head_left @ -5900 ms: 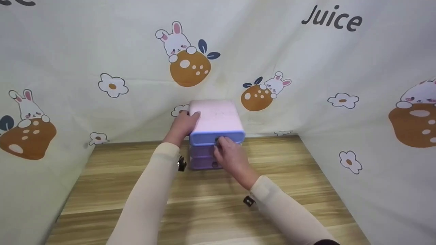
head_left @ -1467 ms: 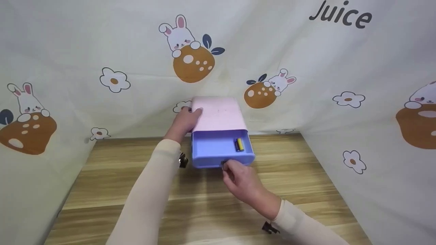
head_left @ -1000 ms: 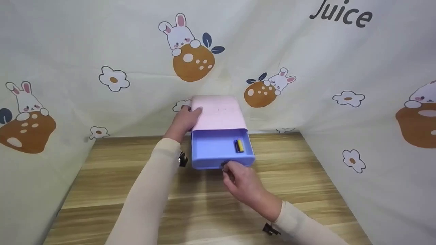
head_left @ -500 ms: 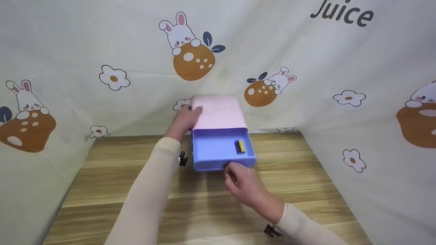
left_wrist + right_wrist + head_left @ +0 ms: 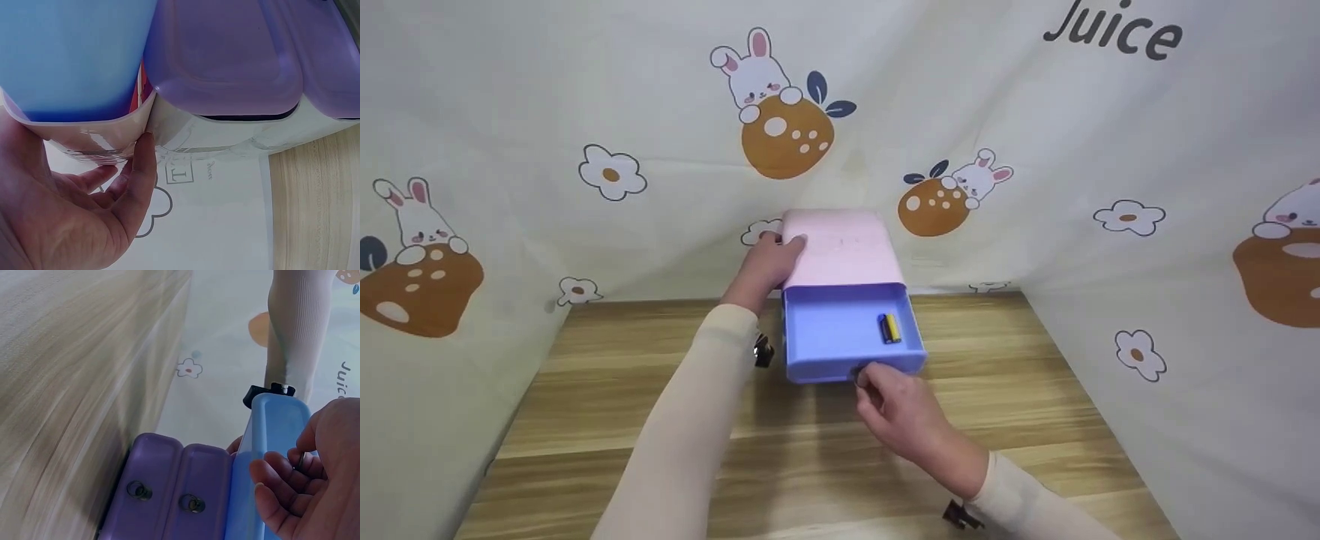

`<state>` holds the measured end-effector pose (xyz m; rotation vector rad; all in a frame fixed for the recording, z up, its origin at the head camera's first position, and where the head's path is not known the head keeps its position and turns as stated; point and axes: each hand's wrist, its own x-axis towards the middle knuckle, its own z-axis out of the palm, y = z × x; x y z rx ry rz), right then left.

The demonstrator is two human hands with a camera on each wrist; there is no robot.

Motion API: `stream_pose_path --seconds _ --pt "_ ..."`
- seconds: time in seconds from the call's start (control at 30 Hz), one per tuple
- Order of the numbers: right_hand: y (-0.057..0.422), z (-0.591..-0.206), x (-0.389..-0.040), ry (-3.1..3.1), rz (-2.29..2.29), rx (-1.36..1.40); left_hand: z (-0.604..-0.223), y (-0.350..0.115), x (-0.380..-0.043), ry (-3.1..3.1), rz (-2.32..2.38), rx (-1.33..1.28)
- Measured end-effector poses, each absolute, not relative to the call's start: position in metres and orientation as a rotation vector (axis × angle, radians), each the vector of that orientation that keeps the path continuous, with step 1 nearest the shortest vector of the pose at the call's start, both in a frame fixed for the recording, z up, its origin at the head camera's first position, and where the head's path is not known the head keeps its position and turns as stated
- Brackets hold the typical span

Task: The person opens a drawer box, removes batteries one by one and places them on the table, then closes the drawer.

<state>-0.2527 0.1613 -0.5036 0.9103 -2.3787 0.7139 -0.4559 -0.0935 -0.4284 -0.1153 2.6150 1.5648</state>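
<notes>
A small drawer cabinet (image 5: 844,251) with a pink top stands against the back cloth. Its blue top drawer (image 5: 832,322) is pulled far out toward me. Inside on the right lie small yellow and black batteries (image 5: 889,328), side by side. My left hand (image 5: 769,266) grips the cabinet's left upper edge, thumb on top; the left wrist view shows its fingers bent along the side wall (image 5: 112,138). At the drawer front, my right hand (image 5: 904,412) pinches the ring pull (image 5: 300,461), mostly hidden by the fingers in the head view.
Two purple drawers (image 5: 149,495) with ring pulls sit under the blue one, pushed in. The wood-grain tabletop (image 5: 660,420) reaches forward from the cabinet. Patterned cloth walls (image 5: 1110,150) enclose the back and both sides.
From pushed in several seconds ago, the blue drawer has come out toward me with my right hand, slightly farther within the last second, baring the batteries. My left hand has stayed on the cabinet.
</notes>
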Motion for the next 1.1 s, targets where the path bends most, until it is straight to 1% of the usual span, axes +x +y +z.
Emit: stream_pose_path --seconds 0.27,0.57,0.7,0.87,1.1 --pt "0.162 -0.504 -0.251 -2.407 0.723 0.899 -0.429 -0.094 -0.456 2.588 1.564 -0.123" --pt "0.167 -0.49 -0.247 -2.424 0.728 0.903 -0.428 -0.095 -0.454 2.606 1.596 -0.099" --pt "0.17 -0.471 -0.246 -2.437 0.772 0.932 -0.429 -0.095 -0.453 2.603 1.609 -0.087" --pt "0.174 -0.433 -0.25 -2.471 0.815 0.958 -0.43 -0.096 -0.454 2.618 1.6 -0.1" --pt "0.17 -0.383 -0.271 -2.677 0.7 0.905 -0.431 -0.094 -0.457 2.594 1.597 -0.117"
